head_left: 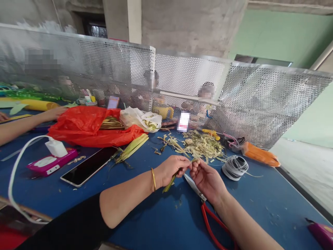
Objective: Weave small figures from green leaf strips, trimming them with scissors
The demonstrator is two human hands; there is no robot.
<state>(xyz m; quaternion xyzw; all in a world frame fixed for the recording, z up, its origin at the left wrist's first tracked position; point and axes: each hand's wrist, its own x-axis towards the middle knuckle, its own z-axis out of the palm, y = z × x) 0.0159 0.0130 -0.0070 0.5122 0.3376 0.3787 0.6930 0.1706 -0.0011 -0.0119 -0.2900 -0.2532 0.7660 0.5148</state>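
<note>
My left hand (pixel 173 170), with a gold bangle at the wrist, pinches a bundle of green plant strips (pixel 169 184) whose ends hang below the fingers. Fingertips of my right hand (pixel 205 177) are closed on the top end of the same strips, touching my left fingers. Red-handled scissors (pixel 212 220) lie on the blue table (pixel 156 222), partly under my right hand and forearm, blades pointing up toward the hands. Just beyond the hands is a pile of pale shredded strips (pixel 204 144). A few longer green strips (pixel 134 147) lie left of it.
At left are a red plastic bag (pixel 85 125), a black phone (pixel 90 166), a pink power strip (pixel 52 161) with a white charger, and another person's arm (pixel 33 125). A cord spool (pixel 235 167) and orange packet (pixel 261 154) sit right. Perforated metal panels (pixel 187 74) stand behind.
</note>
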